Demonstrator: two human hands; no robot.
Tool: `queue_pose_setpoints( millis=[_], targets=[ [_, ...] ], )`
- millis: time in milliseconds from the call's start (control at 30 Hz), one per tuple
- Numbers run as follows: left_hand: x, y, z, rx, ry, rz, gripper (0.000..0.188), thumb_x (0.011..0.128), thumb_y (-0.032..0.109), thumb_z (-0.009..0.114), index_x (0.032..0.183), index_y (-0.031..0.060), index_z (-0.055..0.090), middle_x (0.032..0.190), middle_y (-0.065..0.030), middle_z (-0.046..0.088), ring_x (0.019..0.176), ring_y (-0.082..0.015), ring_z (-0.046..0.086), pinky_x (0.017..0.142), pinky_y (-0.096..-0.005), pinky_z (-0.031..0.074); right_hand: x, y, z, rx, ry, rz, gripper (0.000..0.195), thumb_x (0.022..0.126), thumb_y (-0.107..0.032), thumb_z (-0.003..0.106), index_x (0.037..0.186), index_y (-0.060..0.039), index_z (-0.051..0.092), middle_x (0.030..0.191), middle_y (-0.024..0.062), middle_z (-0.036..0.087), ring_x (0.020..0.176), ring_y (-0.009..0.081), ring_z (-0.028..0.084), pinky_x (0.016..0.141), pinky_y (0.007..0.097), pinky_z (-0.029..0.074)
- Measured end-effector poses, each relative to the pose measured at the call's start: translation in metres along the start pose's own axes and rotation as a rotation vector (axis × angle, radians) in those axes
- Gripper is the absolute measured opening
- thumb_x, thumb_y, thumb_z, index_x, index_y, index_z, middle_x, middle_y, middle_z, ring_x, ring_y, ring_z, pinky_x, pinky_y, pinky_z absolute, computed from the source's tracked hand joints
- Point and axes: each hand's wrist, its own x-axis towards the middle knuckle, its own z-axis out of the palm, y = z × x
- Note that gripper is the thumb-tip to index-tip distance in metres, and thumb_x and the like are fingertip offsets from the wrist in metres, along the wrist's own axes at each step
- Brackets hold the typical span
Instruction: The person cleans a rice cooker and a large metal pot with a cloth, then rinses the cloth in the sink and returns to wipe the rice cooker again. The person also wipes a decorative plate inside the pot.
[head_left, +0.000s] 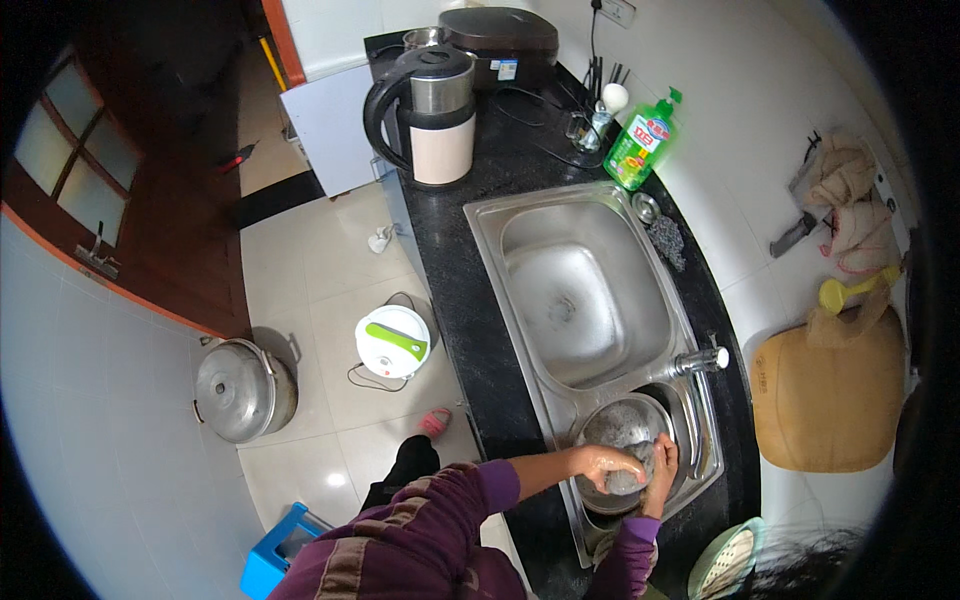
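Observation:
Over the smaller sink compartment, my left hand (604, 466) and my right hand (660, 474) hold a small greyish bowl (624, 482) between them. Fingers of my left hand wrap over its near side, while the right supports the far side. My hands look wet. Greyish material, possibly a scrubber, shows at the bowl's upper edge, but it is too small to identify. Directly beneath sits a round metal basin (619, 420) containing cloudy water. It stands inside the stainless steel double sink (525, 315), partly hidden by my forearms and hands.
A chrome faucet (697, 362) stands beside the compartments' divider. Along the counter (450, 277) are a green soap bottle (641, 142), a steel-wool scrubber (666, 241) and an electric kettle (439, 120). A colander (726, 559) is at lower right. A white appliance (392, 341) and lidded pot (244, 390) occupy the floor.

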Motion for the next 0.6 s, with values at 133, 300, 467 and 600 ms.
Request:
queue_pose_setpoints(
  millis=[133, 300, 467, 600],
  targets=[
    [0.018, -0.029, -0.018, 0.162, -0.158, 0.4, 0.036, 0.075, 0.035, 0.065, 0.103, 0.0136, 0.059, 0.133, -0.0016, 0.035, 0.122, -0.0204, 0.032, 0.09, -0.0487, 0.038, -0.023, -0.022, 0.013, 0.694, -0.335, 0.315, 0.065, 0.085, -0.052, 0.05, 0.128, -0.0052, 0.042, 0.116, 0.0136, 0.053, 0.105, 0.0253, 0.052, 0.093, 0.0356, 0.039],
    [-0.008, 0.004, 0.008, -0.339, -0.191, -0.114, 0.032, 0.073, 0.03, 0.067, 0.094, 0.0067, 0.06, 0.09, -0.0063, 0.061, 0.084, -0.0198, 0.06, 0.071, -0.0387, 0.051, -0.022, -0.04, 0.018, 0.405, -0.171, 0.162, 0.039, 0.077, -0.03, 0.065, 0.105, -0.0061, 0.053, 0.094, 0.0056, 0.054, 0.085, 0.0155, 0.051, 0.073, 0.0278, 0.043],
    [0.011, 0.002, 0.001, -0.067, 0.026, -0.158, 0.027, 0.073, 0.029, 0.066, 0.089, 0.0072, 0.06, 0.074, -0.0068, 0.06, 0.066, -0.0163, 0.058, 0.054, -0.029, 0.044, -0.005, -0.044, 0.017, 0.125, -0.057, 0.219, 0.018, 0.072, -0.008, 0.069, 0.079, -0.0056, 0.053, 0.075, -0.0018, 0.049, 0.065, 0.0083, 0.043, 0.06, 0.0219, 0.036],
    [0.017, 0.008, 0.014, 0.362, 0.336, -0.192, 0.024, 0.069, 0.022, 0.069, 0.082, 0.004, 0.06, 0.065, -0.0091, 0.058, 0.061, -0.0176, 0.057, 0.047, -0.0301, 0.041, 0.004, -0.021, 0.018, -0.131, -0.022, 0.166, 0.016, 0.071, -0.002, 0.065, 0.075, -0.0041, 0.049, 0.068, -0.0024, 0.046, 0.06, 0.0074, 0.04, 0.055, 0.0222, 0.034]
  ],
)
